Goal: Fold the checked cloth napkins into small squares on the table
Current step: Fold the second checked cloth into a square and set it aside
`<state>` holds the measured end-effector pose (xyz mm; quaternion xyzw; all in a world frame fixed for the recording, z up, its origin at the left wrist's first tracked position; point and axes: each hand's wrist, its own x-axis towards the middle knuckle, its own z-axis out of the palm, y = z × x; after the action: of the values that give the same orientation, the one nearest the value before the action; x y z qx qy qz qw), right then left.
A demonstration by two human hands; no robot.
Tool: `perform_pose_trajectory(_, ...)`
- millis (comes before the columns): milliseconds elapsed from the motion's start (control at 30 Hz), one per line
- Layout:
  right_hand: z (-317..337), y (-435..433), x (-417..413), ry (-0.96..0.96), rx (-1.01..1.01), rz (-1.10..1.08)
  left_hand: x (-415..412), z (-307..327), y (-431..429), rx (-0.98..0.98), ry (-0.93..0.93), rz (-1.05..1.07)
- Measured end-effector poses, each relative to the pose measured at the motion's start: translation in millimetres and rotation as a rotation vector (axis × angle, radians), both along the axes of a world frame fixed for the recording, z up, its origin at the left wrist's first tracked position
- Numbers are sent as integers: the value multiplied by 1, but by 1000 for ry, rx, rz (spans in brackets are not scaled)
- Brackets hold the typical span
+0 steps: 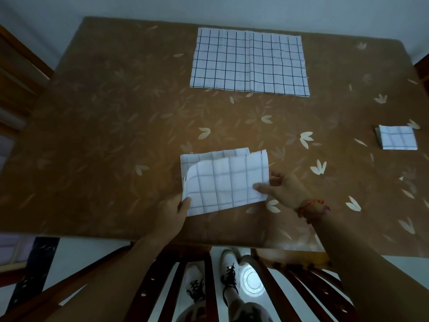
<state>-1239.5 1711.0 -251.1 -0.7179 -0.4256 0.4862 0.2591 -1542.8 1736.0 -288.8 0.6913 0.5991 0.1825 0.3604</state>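
Note:
A white checked napkin (pixel 226 182) lies near the table's front edge, partly folded, its near half lifted and curling over the far half. My left hand (pixel 173 209) pinches its near left corner. My right hand (pixel 283 189) pinches its right edge, thumb on top. A second checked napkin (pixel 249 62) lies spread flat at the far middle of the table. A small folded square napkin (pixel 397 137) rests at the right side.
The table (pixel 104 135) wears a brown leaf-patterned cover. A wooden chair back (pixel 209 287) stands under the front edge, with my shoes visible on the floor below. Dark wooden furniture (pixel 16 73) stands at the left.

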Motion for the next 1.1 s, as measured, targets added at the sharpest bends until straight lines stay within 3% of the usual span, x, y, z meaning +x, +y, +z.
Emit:
perform_pose_trajectory(133, -18, 13, 4, 13, -64, -86, 3, -8, 17, -174, -89, 75)
perform_pose_trajectory(367, -42, 10, 2, -118, -210, -103, 6, -5, 26, -280, -193, 226)
perform_pose_trajectory(633, -55, 15, -2, -196, -197, -190, 5, -10, 18, -230, -234, 198)
perform_pose_trajectory(767, -56, 17, -4, -205, -192, -204, 0, -19, 19, 34, -28, 59)
perform_pose_trajectory(867, -55, 19, -4, -208, -189, -214, -3, -25, 22, 298, 145, -214)
perform_pose_trajectory(1000, -56, 20, -5, -214, -176, -233, -5, -30, 27, 346, 402, -436)
perform_pose_trajectory(1100, -55, 20, -6, -221, -161, -244, -5, -33, 27, 312, 448, -484)
